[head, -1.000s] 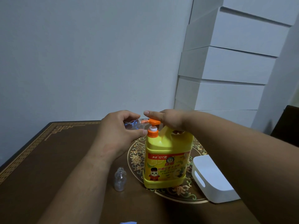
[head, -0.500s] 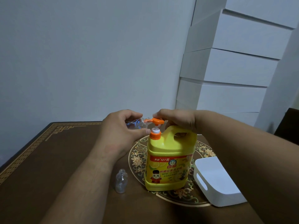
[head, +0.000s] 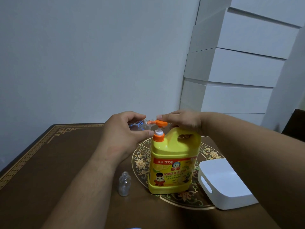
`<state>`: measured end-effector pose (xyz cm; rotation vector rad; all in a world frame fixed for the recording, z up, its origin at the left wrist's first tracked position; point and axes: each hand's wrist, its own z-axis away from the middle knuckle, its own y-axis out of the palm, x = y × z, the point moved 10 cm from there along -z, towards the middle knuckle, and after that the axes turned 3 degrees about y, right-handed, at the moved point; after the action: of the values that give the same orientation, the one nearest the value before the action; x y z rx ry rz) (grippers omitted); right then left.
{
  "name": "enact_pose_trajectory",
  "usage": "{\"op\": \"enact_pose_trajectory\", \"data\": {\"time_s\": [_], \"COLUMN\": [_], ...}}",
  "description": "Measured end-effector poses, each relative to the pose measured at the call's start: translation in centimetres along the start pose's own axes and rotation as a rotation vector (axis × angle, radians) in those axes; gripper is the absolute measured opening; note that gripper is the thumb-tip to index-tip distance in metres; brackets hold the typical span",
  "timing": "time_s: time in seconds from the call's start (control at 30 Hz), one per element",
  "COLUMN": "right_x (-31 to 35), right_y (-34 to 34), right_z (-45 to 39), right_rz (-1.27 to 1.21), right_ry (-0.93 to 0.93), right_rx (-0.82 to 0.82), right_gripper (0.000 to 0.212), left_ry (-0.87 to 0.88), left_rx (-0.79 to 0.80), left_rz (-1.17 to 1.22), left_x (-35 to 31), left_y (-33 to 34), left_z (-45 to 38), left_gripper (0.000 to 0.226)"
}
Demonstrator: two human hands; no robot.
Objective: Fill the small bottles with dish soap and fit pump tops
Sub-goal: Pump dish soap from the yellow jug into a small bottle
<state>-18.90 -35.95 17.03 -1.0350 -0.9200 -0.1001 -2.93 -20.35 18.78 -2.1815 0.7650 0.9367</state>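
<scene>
A big yellow dish soap jug (head: pixel 174 164) with an orange pump (head: pixel 160 123) stands on the round pattern in the middle of the table. My left hand (head: pixel 123 131) holds a small clear bottle (head: pixel 140 126) on its side, its mouth against the pump's spout. My right hand (head: pixel 181 121) rests on top of the pump head and the jug's handle, fingers pressing on the pump. A second small clear bottle (head: pixel 124 184) stands upright and uncapped on the table, left of the jug and below my left forearm.
A white plastic bin (head: pixel 226 184) with a handle slot sits right of the jug, partly under my right forearm. The brown table (head: pixel 49 162) has a gold border. White stacked boxes (head: pixel 231 71) rise at the back right; a dark chair (head: pixel 295 124) shows at the far right.
The pump head has risen from its pressed-down position. Both hands keep their places at the spout and pump; the view has shifted slightly.
</scene>
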Motion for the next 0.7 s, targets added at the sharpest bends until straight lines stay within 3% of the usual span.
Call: {"op": "enact_pose_trajectory", "data": {"time_s": [0.2, 0.33, 0.57, 0.7], "right_x": [0.5, -0.2, -0.6, -0.6], "right_y": [1.6, 2.6, 2.8, 3.0], "right_z": [1.0, 1.6, 2.2, 2.5], "right_rz": [0.185, 0.069, -0.066, -0.055], "right_ry": [0.144, 0.218, 0.177, 0.166], "right_rx": [0.312, 0.476, 0.497, 0.455], "right_gripper": [0.092, 0.092, 0.078, 0.053], "left_ry": [-0.011, -0.024, -0.003, 0.000], "left_rx": [0.010, 0.013, 0.010, 0.041], "left_rz": [-0.006, 0.009, 0.006, -0.014], "left_x": [0.2, 0.6, 0.5, 0.8], "left_y": [0.0, 0.0, 0.3, 0.6], "left_z": [0.0, 0.0, -0.1, -0.1], "left_gripper": [0.056, 0.055, 0.056, 0.055]}}
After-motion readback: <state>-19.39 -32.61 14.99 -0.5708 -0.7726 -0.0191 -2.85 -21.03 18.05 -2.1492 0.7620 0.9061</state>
